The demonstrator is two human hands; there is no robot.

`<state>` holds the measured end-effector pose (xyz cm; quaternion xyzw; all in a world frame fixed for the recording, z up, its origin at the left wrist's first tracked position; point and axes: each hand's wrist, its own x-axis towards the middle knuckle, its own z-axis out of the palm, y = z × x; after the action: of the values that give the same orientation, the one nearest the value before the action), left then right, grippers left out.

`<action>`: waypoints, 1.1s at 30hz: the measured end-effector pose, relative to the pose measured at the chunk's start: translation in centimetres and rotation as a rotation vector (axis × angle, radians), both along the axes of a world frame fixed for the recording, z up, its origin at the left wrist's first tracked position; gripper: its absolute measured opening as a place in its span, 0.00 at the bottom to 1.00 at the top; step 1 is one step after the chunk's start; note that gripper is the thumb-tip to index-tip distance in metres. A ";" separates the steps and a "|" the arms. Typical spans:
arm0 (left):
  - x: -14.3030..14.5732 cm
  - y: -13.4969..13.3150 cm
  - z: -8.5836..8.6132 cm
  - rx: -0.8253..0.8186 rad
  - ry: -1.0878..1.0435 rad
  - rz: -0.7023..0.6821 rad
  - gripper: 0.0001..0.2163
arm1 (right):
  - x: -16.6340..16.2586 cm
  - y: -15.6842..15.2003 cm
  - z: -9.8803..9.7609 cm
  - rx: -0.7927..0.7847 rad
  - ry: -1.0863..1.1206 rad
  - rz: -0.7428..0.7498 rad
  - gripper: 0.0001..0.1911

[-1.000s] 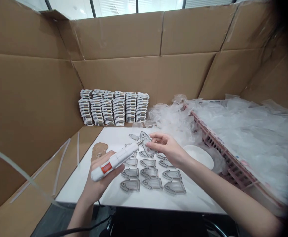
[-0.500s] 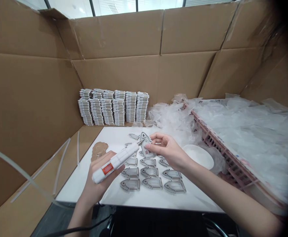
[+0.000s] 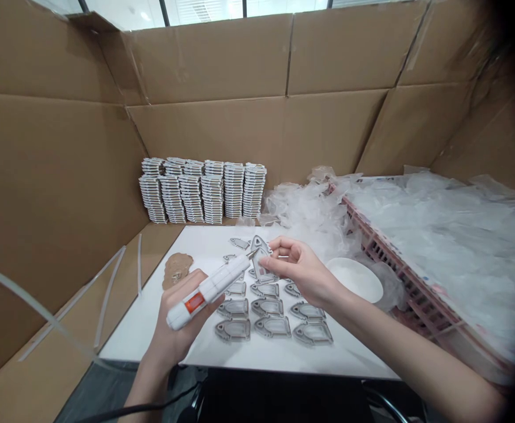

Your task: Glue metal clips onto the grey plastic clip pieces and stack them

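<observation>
My left hand (image 3: 180,320) is wrapped round a white glue gun (image 3: 216,289) with an orange label. Its metal tip points up and right, at the edge of a grey, clear-looking frame piece (image 3: 260,254) with a pointed end. My right hand (image 3: 299,267) pinches that piece upright between thumb and fingers, above the table. Whether the tip touches it I cannot tell. Several similar flat grey pieces (image 3: 273,326) lie in rows on the white table (image 3: 257,359) beneath my hands. My left palm and part of the gun's grip are hidden.
A brown blob (image 3: 177,269) lies left on the table. Stacks of grey-white pieces (image 3: 213,194) stand at the back. To the right are a white round dish (image 3: 357,279), clear plastic bags (image 3: 314,211) and a pink crate (image 3: 398,270). Cardboard walls (image 3: 222,64) surround the table.
The glue gun has shifted very slightly in my left hand, a touch to the right at its back end. Otherwise both hands and the pieces look the same.
</observation>
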<state>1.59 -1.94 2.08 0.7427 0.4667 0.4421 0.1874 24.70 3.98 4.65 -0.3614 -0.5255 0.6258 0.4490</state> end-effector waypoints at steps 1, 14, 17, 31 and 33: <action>0.0 -0.1 0.0 -0.002 -0.004 0.000 0.13 | 0.0 0.0 0.0 0.000 -0.003 -0.002 0.20; 0.0 0.0 0.0 0.003 0.007 -0.008 0.13 | 0.0 -0.1 -0.1 -0.014 0.010 -0.003 0.21; 0.0 -0.1 0.1 0.020 0.013 -0.006 0.13 | 0.0 -0.1 -0.1 -0.016 0.012 -0.002 0.20; -1.3 -0.2 -0.5 -0.071 -0.184 0.151 0.08 | 0.9 0.3 0.3 0.022 0.047 -0.018 0.17; -1.5 -0.3 -0.3 -0.131 -0.143 0.106 0.08 | 1.2 0.2 0.9 0.102 0.051 -0.036 0.17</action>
<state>0.10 -2.20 1.81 0.6695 0.5188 0.4719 0.2447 25.91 4.23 5.52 -0.3313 -0.5386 0.5990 0.4912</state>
